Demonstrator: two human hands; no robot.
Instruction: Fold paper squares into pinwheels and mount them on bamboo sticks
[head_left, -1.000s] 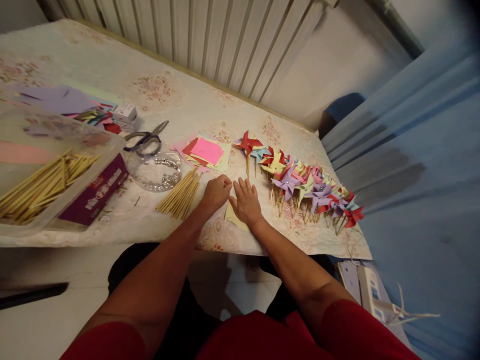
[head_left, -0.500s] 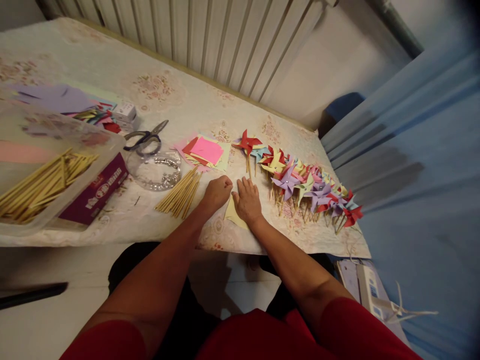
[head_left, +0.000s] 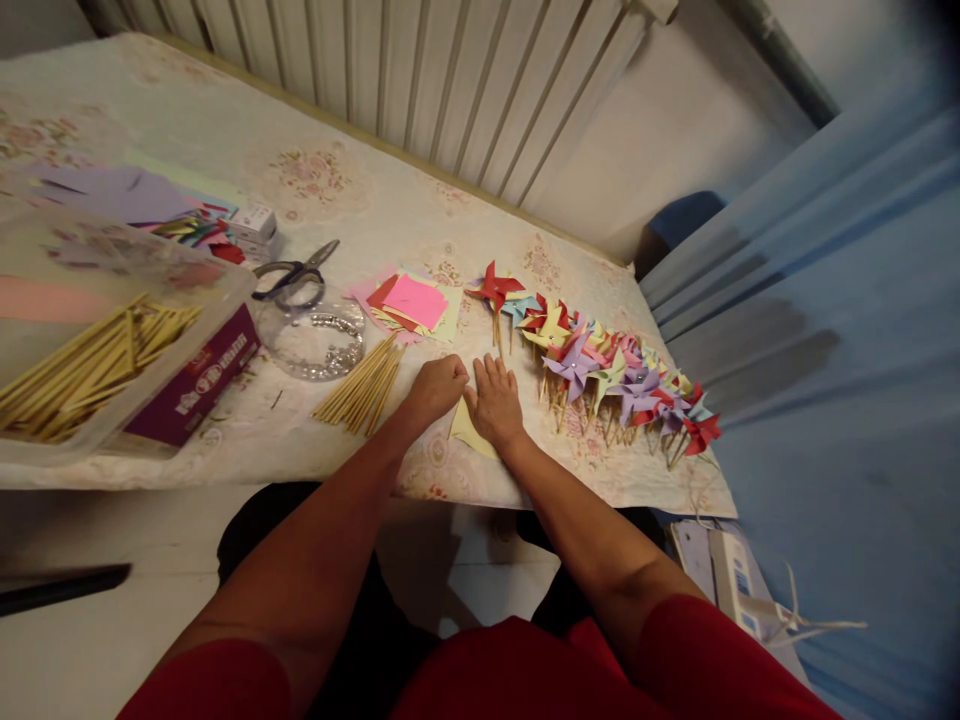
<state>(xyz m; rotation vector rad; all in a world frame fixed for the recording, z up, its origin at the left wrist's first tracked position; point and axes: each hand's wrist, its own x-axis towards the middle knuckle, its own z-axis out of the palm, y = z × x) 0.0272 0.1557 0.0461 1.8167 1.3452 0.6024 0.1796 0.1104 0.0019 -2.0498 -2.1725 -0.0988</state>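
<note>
A pale yellow paper piece lies on the tablecloth near the front edge, partly covered by my hands. My right hand rests flat on it, fingers stretched forward. Close beside it, my left hand is closed, thumb and fingers pressed together at the paper's upper left; what they pinch is hidden. Left of that hand lies a bundle of thin wooden sticks. Just beyond are stacked coloured paper squares, a pink one on top. Many finished paper pinwheels on sticks stand clustered to the right.
Scissors lie behind a round clear dish of small shiny pieces. A clear plastic bin at left shows more sticks and a purple box. Behind it are purple paper sheets. A blue curtain hangs at right.
The view has shifted slightly. My left hand has turned a little at the paper's edge; my right hand stays flat on the paper.
</note>
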